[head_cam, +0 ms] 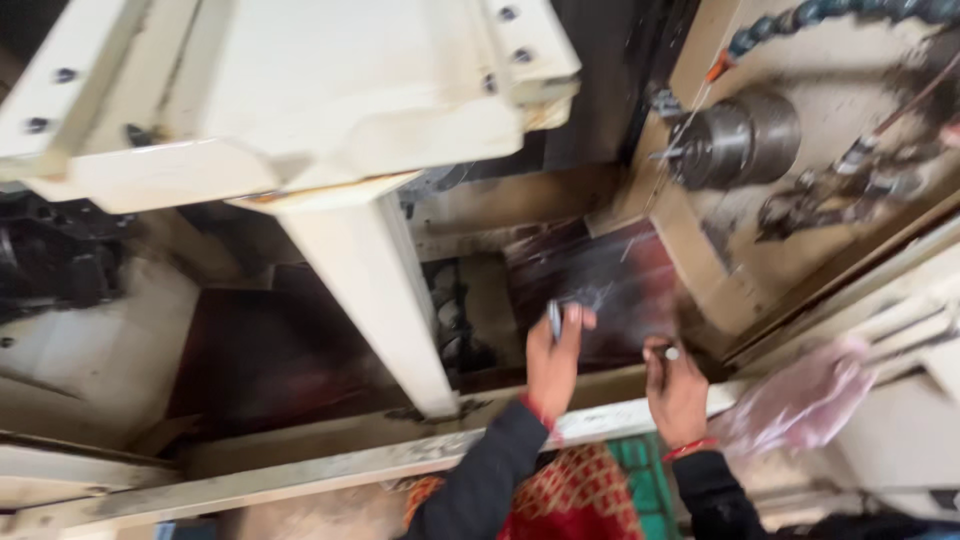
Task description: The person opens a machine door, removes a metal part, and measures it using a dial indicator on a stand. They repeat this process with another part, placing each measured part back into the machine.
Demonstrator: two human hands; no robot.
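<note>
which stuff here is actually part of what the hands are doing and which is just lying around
In use:
- left hand, holding a small metal rod
- right hand, pinching a small round metal piece
- dark wet machine bed under both hands

Lying about:
- pink rag on the ledge
- chuck, untouched
- blue segmented coolant hose
- cream machine housing

Two bare hands reach into the machine: the left hand (553,365) and the right hand (677,392). Each pinches one small metal piece, so two in all: a slim grey metal pin (555,320) and a short round-ended silver metal piece (670,353). One grey steel cylindrical chuck (738,138) sits on the machine's right wall, one blue segmented coolant hose (830,15) runs above it, and one crumpled pink cloth (800,400) lies at the machine's right edge.
</note>
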